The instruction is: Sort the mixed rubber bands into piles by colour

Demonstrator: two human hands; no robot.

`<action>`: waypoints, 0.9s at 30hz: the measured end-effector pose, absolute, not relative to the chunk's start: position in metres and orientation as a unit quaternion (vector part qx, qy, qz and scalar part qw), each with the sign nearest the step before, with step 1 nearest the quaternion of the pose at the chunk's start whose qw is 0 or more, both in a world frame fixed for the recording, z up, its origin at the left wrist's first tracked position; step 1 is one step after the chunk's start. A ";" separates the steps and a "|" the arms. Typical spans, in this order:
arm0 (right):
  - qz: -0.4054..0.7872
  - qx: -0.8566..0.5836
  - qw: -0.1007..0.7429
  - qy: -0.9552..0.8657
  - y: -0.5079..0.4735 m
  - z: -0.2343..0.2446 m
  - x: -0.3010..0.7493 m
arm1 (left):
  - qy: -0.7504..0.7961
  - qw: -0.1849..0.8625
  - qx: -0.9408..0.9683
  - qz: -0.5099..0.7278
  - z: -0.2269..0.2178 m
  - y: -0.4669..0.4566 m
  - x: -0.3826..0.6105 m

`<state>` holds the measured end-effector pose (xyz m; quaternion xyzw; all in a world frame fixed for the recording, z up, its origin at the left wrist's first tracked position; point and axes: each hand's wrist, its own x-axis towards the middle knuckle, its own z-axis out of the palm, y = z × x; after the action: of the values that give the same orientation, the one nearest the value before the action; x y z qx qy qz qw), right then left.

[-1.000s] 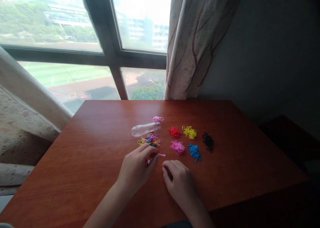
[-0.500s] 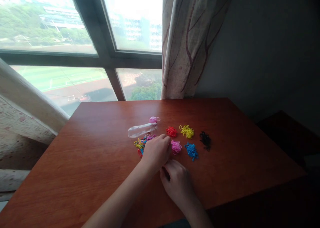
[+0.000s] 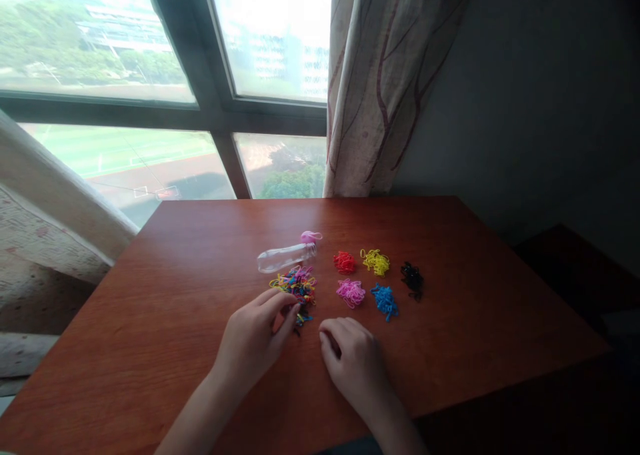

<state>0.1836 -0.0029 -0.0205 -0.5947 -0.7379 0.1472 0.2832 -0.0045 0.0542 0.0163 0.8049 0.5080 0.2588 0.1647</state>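
A mixed pile of small coloured rubber bands (image 3: 296, 286) lies on the wooden table (image 3: 175, 295). My left hand (image 3: 253, 340) reaches to the pile's near edge, thumb and forefinger tips pinched together among the bands; what they hold is too small to make out. My right hand (image 3: 356, 363) rests on the table just right of it, fingers curled under, with nothing visible in it. Sorted heaps lie to the right of the pile: red (image 3: 345, 262), yellow (image 3: 375, 262), pink (image 3: 351, 292), blue (image 3: 385, 300) and black (image 3: 413, 279).
A clear plastic bottle (image 3: 283, 258) lies on its side behind the mixed pile, its pink cap (image 3: 311, 236) beside the mouth. Behind the table are a window and a patterned curtain (image 3: 385, 88). A dark wall stands at the right; the table's right edge drops off.
My left hand has pulled back from the pink heap to the near edge of the mixed pile. The right hand has stayed put.
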 end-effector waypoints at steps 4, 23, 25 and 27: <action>0.149 -0.602 0.280 -0.733 -0.002 -0.019 0.179 | 0.526 0.186 0.785 0.267 0.001 0.041 -0.033; 0.158 -0.599 0.282 -0.733 0.000 -0.022 0.152 | 0.554 0.156 0.793 0.198 -0.013 0.029 -0.035; 0.158 -0.596 0.288 -0.733 0.000 -0.023 0.152 | 0.556 0.156 0.793 0.194 -0.014 0.029 -0.035; 0.161 -0.593 0.294 -0.732 -0.001 -0.024 0.153 | 0.556 0.158 0.793 0.193 -0.015 0.029 -0.035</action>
<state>0.1532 -0.0006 -0.0237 -0.5932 -0.7318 0.1615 0.2943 -0.0354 0.0292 -0.0148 0.7929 0.5558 0.1934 0.1580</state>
